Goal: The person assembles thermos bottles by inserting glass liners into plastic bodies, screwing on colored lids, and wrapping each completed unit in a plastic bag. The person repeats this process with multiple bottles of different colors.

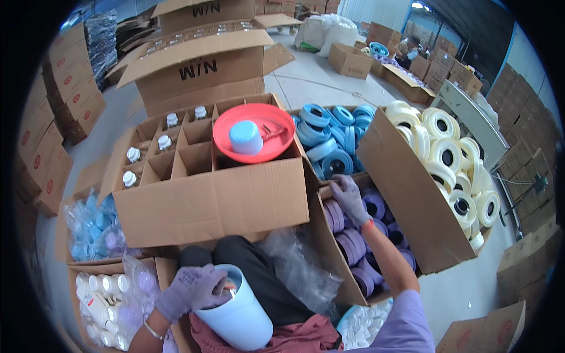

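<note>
My left hand (191,291), in a pale purple glove, closes on the rim of a light blue cylindrical container (241,320) that leans in my lap. Its fingertips dip into the opening, where something small and coloured partly shows. My right hand (351,203), gloved too, reaches over a carton of purple ring-shaped parts (353,247). Its fingers stretch toward the carton's far edge, beside the light blue rings (335,162); I see nothing held in them. Ahead, a red round tray (223,138) bears a blue-and-white cap (246,138) and small red pieces.
The tray rests on a divided carton (212,206) with several white-capped bottles (165,142). Cream rings (441,123) fill a carton at right. White caps (109,285) and bagged blue parts (88,229) sit at left. Clear plastic film (300,267) lies beside my legs. A person works far back.
</note>
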A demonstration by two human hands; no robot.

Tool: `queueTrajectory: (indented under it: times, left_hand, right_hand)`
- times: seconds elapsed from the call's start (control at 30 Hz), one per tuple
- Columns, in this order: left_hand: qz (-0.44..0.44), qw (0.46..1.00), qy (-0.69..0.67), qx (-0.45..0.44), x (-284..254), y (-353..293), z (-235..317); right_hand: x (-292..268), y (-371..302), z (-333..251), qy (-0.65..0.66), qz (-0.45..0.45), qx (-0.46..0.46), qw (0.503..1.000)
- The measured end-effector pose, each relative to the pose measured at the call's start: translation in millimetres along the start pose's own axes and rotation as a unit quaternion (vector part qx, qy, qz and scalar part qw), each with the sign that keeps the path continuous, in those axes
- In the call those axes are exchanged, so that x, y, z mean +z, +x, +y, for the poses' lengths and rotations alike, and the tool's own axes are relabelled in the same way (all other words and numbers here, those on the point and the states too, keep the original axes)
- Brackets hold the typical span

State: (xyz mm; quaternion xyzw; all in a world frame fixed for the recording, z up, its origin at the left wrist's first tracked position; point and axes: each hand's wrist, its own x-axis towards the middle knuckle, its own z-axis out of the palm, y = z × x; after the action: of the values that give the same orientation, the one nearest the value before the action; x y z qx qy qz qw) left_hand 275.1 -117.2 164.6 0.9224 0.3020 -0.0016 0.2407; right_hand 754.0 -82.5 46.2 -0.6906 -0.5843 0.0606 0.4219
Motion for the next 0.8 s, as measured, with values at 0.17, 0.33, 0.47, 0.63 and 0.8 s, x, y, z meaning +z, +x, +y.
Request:
queueTrajectory:
  times: [0.17,0.33,0.47,0.63,0.8]
  left_hand:
    - [-0.005,0.999,-0.020,-0.034,3,-13,-5]
    - [-0.032,0.997,0.008,-0.066,5,2,0]
    - [-0.036,0.997,0.017,-0.064,3,1,2]
    - [0.311,0.945,0.059,0.082,6,17,-2]
    - [0.238,0.645,-0.726,-0.006,-19,27,29]
  right_hand:
    - [62,110,4,-0.444,-0.036,-0.124,0.887]
    - [72,144,48,-0.500,-0.083,-0.173,0.844]
    - [30,134,42,-0.059,0.240,0.065,0.967]
    - [-3,54,-68,0.336,0.081,-0.049,0.937]
    - [38,-29,-234,0.288,-0.092,-0.139,0.943]
